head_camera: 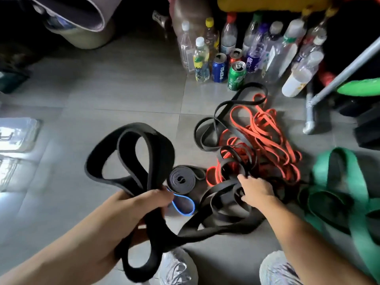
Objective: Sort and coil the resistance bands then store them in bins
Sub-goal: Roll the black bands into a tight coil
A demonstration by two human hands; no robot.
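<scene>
Resistance bands, mixed lot, on grey tiled floor (pixel 107 87), seen from the head view.

1. Wide black band (pixel 131 140): gripped in the left hand (pixel 141 202), fingers curled round it. 2 loops stand above the fist, 1 hangs below the wrist, and a run trails right along the floor.
2. Black loops (pixel 218 204): heaped on the floor under the right hand (pixel 257 190), whose thumb and fingertips curl into the top of the heap and pinch it. Whether these belong to item 1 cannot be told.
3. Coiled dark grey band (pixel 181 179): rolled tight, on the floor between the 2 hands.
4. Blue band (pixel 185 208): thin loop, just beside the left fingertips and touching the coil.
5. Orange-red bands (pixel 265 136): tangled pile beyond the right hand.
6. Thin black band (pixel 236 103): lies over the far edge of that pile.
7. Green band (pixel 341 182): wide, folded, at far right.

Surroundings: plastic bottles (pixel 230 40) and 3 drink cans, among them a blue can (pixel 219 67) and a green can (pixel 236 76), stand beyond the pile; metal pipe (pixel 339 75) at right; bucket (pixel 82 36) at top left; 2 pale shoes (pixel 178 268) at the bottom edge.
</scene>
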